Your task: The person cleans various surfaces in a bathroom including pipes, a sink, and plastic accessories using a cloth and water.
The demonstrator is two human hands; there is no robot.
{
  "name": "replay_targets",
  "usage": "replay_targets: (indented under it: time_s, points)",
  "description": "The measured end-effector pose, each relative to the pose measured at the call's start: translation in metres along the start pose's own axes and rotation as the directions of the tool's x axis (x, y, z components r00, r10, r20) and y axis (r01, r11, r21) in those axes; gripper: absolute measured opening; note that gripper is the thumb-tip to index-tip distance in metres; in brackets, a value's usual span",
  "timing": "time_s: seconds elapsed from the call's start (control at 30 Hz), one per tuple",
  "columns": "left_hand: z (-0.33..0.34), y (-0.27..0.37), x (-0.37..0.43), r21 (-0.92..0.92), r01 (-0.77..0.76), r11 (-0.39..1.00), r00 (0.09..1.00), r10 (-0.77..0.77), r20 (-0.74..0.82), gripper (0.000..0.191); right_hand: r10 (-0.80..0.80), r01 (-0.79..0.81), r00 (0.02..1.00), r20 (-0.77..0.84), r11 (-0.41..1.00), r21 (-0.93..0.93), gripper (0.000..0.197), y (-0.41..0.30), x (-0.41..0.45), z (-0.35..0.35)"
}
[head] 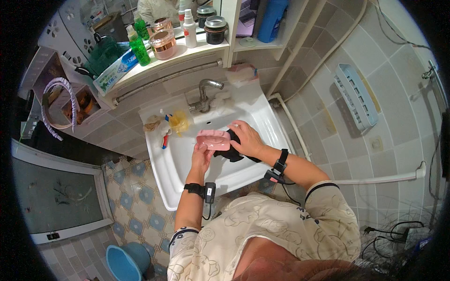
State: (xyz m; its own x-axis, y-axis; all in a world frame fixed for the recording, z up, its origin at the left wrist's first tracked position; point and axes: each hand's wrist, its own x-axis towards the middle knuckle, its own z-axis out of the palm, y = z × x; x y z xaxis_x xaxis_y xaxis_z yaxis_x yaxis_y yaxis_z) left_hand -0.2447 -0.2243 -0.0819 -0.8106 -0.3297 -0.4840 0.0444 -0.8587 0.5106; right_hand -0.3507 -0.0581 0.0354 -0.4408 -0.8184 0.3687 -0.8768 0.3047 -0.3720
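My left hand (201,158) grips a small pink plastic dish (213,139), tilted above the white sink basin (181,167). Just right of the dish is my right hand (246,138), its fingers spread and thumb near the dish's edge. Whether the fingertips touch anything I cannot tell. Below both hands lies a black cloth (230,153) in the basin, partly hidden by the dish and the right hand. The chrome faucet (204,95) stands at the back of the sink.
A yellow plastic bag (178,123) and small items lie on the sink's left ledge. Above, a shelf holds a green spray bottle (139,47), a pink jar (163,44) and a toothpaste box (116,68). A blue bucket (128,261) stands on the floor.
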Motion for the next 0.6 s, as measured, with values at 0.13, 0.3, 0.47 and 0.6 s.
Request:
replay_targets:
  time_s: [0.13,0.3,0.47,0.6]
  points:
    - [0.011,0.010,-0.002,0.007,-0.027,1.000,0.998,0.027,0.055,0.024,0.364,-0.419,0.907,0.214,0.834,0.358,0.057,0.004,-0.008,0.016]
    - [0.020,0.013,-0.006,-0.193,-0.078,0.978,0.992,0.095,0.081,0.013,0.222,-0.322,0.947,0.233,0.618,0.717,0.058,0.001,-0.011,0.031]
    - [0.032,0.022,-0.016,-0.332,-0.025,0.943,0.988,0.073,0.134,0.008,0.029,-0.050,0.997,0.068,0.939,0.339,0.056,-0.028,-0.019,0.008]
    - [0.027,0.017,-0.012,-0.329,-0.016,0.944,0.965,0.101,0.243,0.012,-0.122,0.121,0.993,-0.003,0.984,0.128,0.056,-0.036,-0.023,0.006]
